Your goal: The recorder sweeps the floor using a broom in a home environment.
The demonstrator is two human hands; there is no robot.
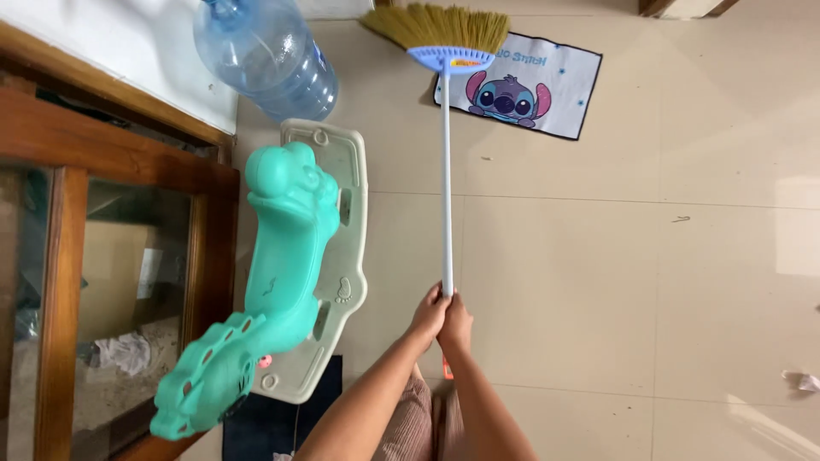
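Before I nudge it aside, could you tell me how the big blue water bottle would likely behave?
The water bottle looks empty and clear, so probably light for its size. Its round plastic body would likely slide on the smooth tiles, or roll if tipped.

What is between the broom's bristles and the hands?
Only the broom's long white handle runs from the bristles to both hands, over bare tiled floor, in the head view.

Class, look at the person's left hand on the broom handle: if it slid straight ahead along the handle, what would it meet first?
The left hand would probably run up the bare white handle and first meet the blue broom head; nothing else shows along that line.
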